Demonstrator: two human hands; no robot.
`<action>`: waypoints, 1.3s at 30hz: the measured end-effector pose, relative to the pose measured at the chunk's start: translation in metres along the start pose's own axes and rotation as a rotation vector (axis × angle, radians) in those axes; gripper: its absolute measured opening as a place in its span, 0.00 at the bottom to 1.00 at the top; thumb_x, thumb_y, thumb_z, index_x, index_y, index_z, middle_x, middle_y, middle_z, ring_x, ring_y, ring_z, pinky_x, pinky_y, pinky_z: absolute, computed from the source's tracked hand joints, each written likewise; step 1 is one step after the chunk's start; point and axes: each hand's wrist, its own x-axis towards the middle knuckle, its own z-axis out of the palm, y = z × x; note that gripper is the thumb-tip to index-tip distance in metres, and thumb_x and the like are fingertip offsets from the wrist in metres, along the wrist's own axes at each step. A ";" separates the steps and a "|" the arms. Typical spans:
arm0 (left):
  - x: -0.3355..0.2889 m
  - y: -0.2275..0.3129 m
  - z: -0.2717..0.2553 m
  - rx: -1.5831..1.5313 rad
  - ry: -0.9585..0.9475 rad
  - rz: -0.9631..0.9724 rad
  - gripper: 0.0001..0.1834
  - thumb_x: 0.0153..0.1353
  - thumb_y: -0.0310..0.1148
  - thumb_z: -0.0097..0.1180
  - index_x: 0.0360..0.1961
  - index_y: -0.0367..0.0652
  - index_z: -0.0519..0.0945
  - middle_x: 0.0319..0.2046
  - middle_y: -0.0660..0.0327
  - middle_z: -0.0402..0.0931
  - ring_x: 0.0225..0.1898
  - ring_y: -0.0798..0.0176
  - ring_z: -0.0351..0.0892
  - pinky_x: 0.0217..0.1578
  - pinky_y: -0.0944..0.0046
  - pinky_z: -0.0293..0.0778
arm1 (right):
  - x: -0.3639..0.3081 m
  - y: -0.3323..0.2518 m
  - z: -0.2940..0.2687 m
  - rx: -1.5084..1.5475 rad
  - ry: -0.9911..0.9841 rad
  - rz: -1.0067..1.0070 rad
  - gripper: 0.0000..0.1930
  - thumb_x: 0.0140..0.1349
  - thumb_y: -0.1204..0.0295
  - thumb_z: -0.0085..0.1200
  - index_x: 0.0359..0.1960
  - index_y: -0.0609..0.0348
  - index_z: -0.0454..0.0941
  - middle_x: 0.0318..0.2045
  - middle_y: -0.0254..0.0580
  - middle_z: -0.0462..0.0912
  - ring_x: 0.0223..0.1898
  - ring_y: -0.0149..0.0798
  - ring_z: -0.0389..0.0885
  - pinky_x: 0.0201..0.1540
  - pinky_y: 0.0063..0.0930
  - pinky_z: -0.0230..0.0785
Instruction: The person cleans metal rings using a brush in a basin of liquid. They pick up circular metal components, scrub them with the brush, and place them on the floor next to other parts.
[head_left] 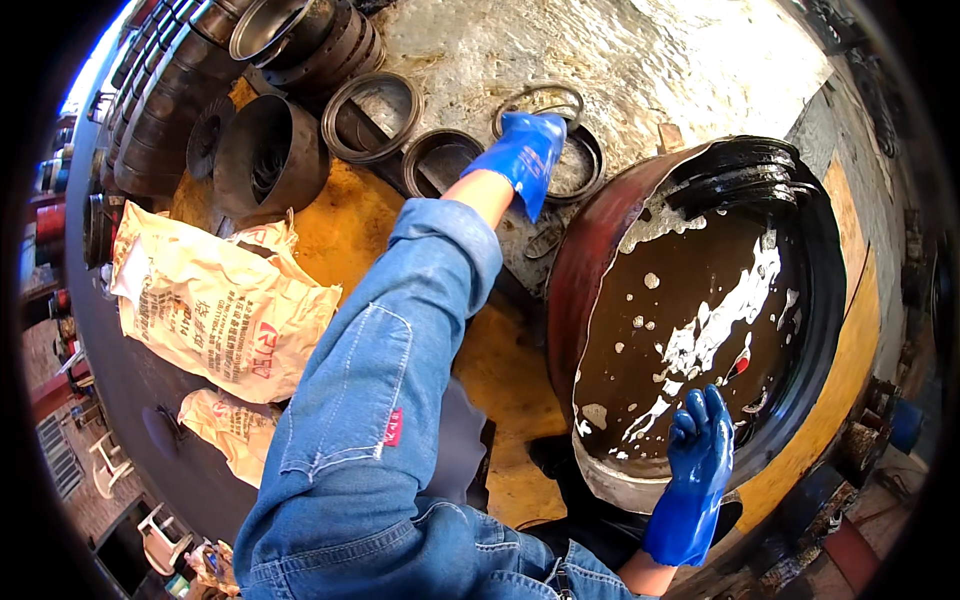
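My left hand (527, 155), in a blue rubber glove, reaches out over the work surface and grips a thin dark metal ring (548, 88). The ring lies partly over a second round metal ring (592, 150); my fingertips are hidden behind the glove. My right hand (700, 440), in a wet blue glove, is at the near rim of a large round tub (585, 262) of dark, foamy liquid (640, 290). Its fingers point up with nothing visible in them. Several black rings (750, 165) are stacked at the tub's far side. A small red-tipped object (741, 366) shows just beyond my right fingers.
More metal rings (372, 150) and a deep metal cylinder (295, 150) stand at the far left. Crumpled paper sacks (215, 320) lie left of my arm. A wet, pale sheet (640, 60) covers the far surface. White plastic chairs (160, 540) stand beyond the lower left edge.
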 end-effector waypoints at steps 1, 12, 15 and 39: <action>0.000 0.006 0.009 -0.051 -0.022 0.022 0.16 0.67 0.35 0.62 0.55 0.51 0.83 0.54 0.63 0.86 0.54 0.51 0.88 0.45 0.41 0.81 | -0.002 0.002 0.000 -0.039 0.065 -0.009 0.24 0.72 0.62 0.61 0.64 0.60 0.73 0.35 0.29 0.65 0.33 0.27 0.60 0.34 0.21 0.55; -0.027 0.045 0.030 -0.112 -0.185 0.280 0.25 0.31 0.35 0.84 0.37 0.49 0.91 0.39 0.54 0.90 0.44 0.50 0.90 0.39 0.48 0.81 | -0.011 0.005 0.004 -0.120 0.067 -0.067 0.26 0.73 0.60 0.60 0.65 0.64 0.74 0.36 0.30 0.67 0.33 0.26 0.59 0.36 0.21 0.56; -0.018 0.044 0.070 -0.071 0.008 0.308 0.12 0.43 0.32 0.74 0.32 0.48 0.91 0.35 0.53 0.89 0.41 0.47 0.90 0.32 0.46 0.79 | -0.008 0.005 0.003 -0.112 0.016 -0.055 0.26 0.73 0.60 0.59 0.65 0.64 0.74 0.36 0.30 0.66 0.33 0.26 0.59 0.36 0.21 0.56; -0.020 0.054 0.073 0.010 -0.189 0.215 0.21 0.75 0.40 0.45 0.62 0.57 0.84 0.60 0.59 0.83 0.62 0.52 0.83 0.61 0.45 0.74 | -0.030 0.002 0.011 -0.228 0.197 -0.114 0.28 0.74 0.57 0.57 0.66 0.69 0.74 0.44 0.50 0.81 0.38 0.36 0.78 0.40 0.26 0.71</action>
